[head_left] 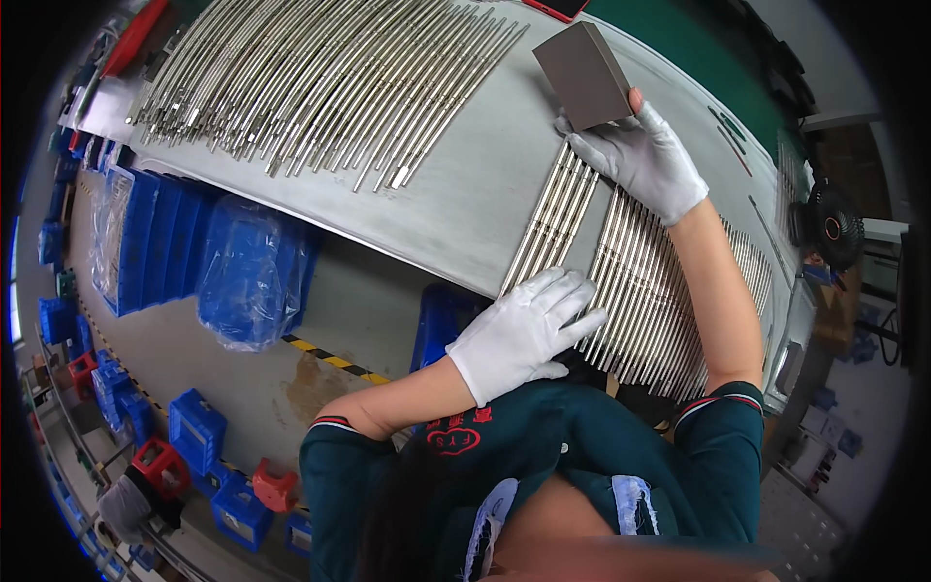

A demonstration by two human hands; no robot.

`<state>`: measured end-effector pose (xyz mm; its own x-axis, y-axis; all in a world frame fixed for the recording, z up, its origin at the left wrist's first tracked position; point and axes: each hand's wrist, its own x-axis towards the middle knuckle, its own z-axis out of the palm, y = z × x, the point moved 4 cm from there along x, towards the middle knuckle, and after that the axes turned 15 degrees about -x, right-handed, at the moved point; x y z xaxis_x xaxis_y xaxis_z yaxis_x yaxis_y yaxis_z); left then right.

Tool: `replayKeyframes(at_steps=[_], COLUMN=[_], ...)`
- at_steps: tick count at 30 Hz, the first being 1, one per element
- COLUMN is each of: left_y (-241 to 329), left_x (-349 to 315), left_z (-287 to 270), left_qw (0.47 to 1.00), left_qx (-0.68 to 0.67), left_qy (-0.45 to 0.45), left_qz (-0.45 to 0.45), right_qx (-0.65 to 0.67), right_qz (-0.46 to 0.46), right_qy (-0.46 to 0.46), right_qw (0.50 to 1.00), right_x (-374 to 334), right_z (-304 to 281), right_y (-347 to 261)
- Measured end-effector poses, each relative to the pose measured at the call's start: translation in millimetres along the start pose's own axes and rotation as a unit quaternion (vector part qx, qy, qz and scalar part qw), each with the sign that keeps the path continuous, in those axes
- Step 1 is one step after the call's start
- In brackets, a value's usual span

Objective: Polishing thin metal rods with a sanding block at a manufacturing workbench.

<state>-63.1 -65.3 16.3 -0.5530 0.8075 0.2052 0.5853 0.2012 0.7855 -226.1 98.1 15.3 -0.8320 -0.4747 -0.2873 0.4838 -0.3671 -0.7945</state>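
My right hand [642,160], in a white glove with a bare thumb tip, grips a brown-grey rectangular block [585,76] and holds it tilted above the table. Below the block lies a small group of shiny metal rods [553,215] side by side. My left hand [527,335], also gloved in white, rests with outstretched fingers on the near ends of these rods. To the right, a wider row of metal rods [645,281] reaches the table's front edge, partly hidden by my right forearm.
Many more rods [320,92] lie across the far left of the grey table [427,218]. Blue bins [160,238], one covered in clear plastic [254,272], stand below its left edge. A black fan [832,225] is at the right; a red-edged object [561,8] lies at the back.
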Motion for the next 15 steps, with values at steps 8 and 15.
replayKeyframes(at_steps=[8, 15], left_y=[-4.6, -14.7], left_x=[-9.9, -23.8], left_z=[-27.5, -45.6], left_qw=[0.998, 0.990], left_qx=[0.037, 0.109], left_qy=[0.035, 0.064], left_qz=[-0.031, -0.069], right_qx=[-0.011, 0.001], right_qz=[-0.025, -0.036], right_qy=[-0.019, -0.052], right_qw=[0.999, 0.998], right_x=[32.3, 67.3], right_z=[8.8, 21.0], right_y=[8.8, 19.1])
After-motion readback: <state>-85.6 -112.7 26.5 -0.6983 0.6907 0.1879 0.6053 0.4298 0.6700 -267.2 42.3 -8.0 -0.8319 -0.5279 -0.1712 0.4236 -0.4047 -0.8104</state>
